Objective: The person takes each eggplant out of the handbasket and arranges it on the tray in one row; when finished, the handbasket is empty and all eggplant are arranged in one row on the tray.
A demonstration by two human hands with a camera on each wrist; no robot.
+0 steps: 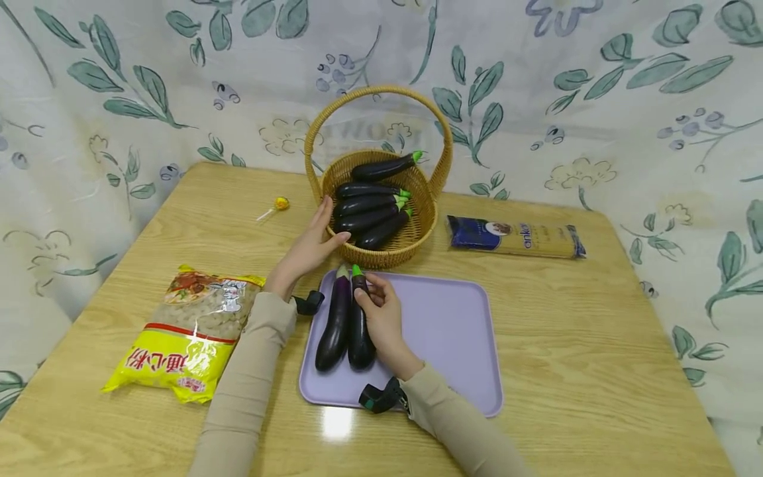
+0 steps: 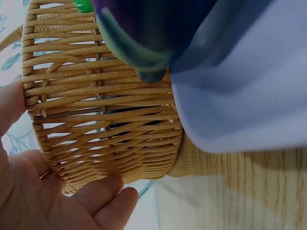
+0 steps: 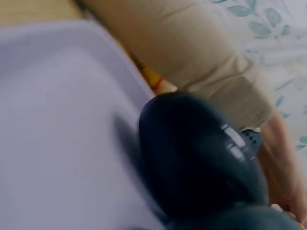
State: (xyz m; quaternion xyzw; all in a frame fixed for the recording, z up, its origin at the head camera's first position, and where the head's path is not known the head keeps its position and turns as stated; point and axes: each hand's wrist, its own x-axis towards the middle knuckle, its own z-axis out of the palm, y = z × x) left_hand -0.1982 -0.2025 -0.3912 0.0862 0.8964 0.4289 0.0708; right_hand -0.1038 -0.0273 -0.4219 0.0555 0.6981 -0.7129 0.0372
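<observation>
My left hand [image 1: 306,248] holds the near left side of the wicker basket [image 1: 390,260]. In the left wrist view its thumb [image 2: 9,105] lies at the rim and its fingers [image 2: 112,203] along the woven outside. Inside the basket lie several dark eggplants [image 1: 368,204] with green stems. My right hand [image 1: 384,318] grips a dark eggplant [image 1: 360,334] with a bright green stem, near its upper end, over the lilac tray [image 1: 441,344]. Beside it on the tray lies a purplish eggplant [image 1: 335,324] with a pale stem end. The right wrist view shows a blurred eggplant [image 3: 196,153] close up.
A yellow pasta bag [image 1: 185,334] lies left of the tray, near my left forearm. Behind it is a lollipop [image 1: 279,205]. A blue and tan packet [image 1: 515,237] lies right of the basket. A floral curtain [image 1: 507,99] hangs behind the wooden table [image 1: 572,371].
</observation>
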